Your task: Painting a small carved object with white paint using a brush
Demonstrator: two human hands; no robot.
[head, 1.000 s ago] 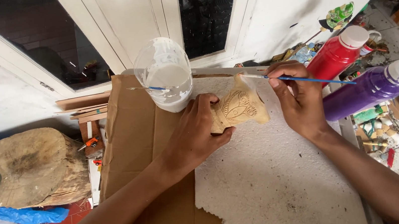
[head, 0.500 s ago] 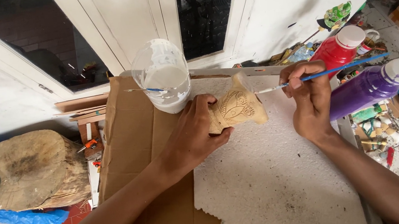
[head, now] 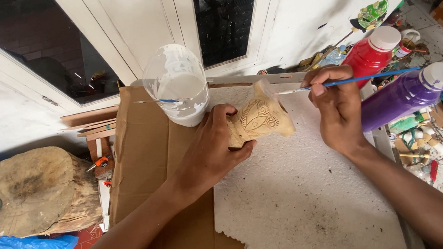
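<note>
Paint cup crowds the left hand; brush tip hovers at the carving's top.

The cup (head: 177, 90) of white paint, touching the left hand (head: 211, 153), could tip if that wrist shifts. Its fingers are clamped round the carving (head: 259, 119), held tilted over the foam (head: 302, 198). The right hand (head: 339, 108) pinches the brush (head: 355, 79), wrist bent; a slip could smear paint.

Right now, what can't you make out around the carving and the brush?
Head view only:
- Wooden carving: its near end is hidden inside the left hand.
- Paintbrush tip: too thin to tell whether it carries paint.
- Purple bottle: base hidden behind the right hand.
</note>
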